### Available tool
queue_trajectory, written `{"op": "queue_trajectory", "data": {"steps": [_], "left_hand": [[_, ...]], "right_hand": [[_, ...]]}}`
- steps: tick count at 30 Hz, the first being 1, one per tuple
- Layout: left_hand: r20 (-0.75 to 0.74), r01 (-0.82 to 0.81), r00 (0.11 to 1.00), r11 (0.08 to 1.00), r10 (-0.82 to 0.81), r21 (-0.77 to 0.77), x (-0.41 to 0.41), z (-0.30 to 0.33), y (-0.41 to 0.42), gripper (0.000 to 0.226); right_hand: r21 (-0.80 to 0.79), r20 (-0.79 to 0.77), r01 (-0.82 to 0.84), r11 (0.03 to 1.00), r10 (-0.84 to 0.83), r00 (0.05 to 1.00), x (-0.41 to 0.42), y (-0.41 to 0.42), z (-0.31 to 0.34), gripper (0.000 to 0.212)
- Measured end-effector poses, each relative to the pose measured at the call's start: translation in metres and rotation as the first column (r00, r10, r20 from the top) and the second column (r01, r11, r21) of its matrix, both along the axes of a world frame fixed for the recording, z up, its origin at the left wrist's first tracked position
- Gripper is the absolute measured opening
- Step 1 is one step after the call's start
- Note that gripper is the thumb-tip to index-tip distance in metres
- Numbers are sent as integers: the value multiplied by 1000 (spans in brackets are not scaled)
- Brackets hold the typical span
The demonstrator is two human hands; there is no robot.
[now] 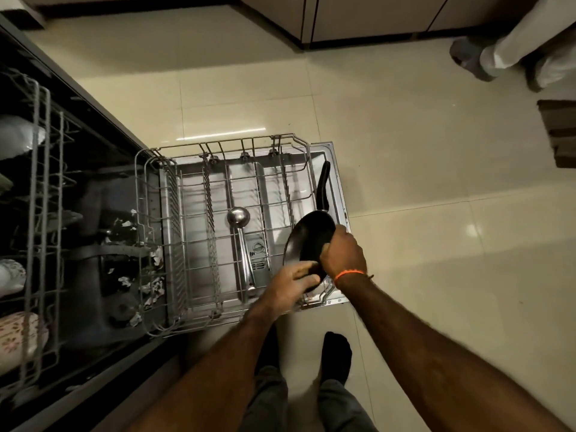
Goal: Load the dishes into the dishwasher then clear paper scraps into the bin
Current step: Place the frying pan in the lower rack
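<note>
Matt black pan (307, 236), shiny steel ladle (241, 244), glossy floor tiles (405, 151).

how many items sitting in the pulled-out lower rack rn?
2: a steel ladle lying flat along the middle of the lower rack, and a black frying pan on edge at the right side, both hands on it. None hidden, apparently.

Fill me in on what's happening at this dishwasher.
A person is loading the pulled-out lower rack of the open dishwasher. Both hands hold a black frying pan tilted on edge at the rack's right side: the left hand grips its near rim, the right hand its back. A steel ladle already lies in the rack. Paper scraps sit on the tub floor. Bowls sit in the upper rack.
</note>
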State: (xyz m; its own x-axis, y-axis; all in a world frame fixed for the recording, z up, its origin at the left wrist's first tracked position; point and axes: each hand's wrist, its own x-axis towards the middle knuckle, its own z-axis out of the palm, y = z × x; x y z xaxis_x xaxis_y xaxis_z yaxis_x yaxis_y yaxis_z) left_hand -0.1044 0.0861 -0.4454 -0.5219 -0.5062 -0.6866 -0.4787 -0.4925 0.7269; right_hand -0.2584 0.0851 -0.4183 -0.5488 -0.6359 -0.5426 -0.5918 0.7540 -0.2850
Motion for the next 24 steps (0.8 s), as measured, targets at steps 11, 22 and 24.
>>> {"op": "queue_trajectory", "data": {"steps": [11,22,24], "left_hand": [[91,-334,942,923,323,192,39,-8,-18,77],[151,-326,939,941,310,88,25,-18,-54,54],[169,-309,941,948,294,71,31,-24,-55,51]], "right_hand": [[80,-232,-281,956,292,928,24,9,6,49],[154,-192,-313,937,339,921,35,-6,-50,51],[137,-197,-300,944,323,926,35,-7,-60,50]]}}
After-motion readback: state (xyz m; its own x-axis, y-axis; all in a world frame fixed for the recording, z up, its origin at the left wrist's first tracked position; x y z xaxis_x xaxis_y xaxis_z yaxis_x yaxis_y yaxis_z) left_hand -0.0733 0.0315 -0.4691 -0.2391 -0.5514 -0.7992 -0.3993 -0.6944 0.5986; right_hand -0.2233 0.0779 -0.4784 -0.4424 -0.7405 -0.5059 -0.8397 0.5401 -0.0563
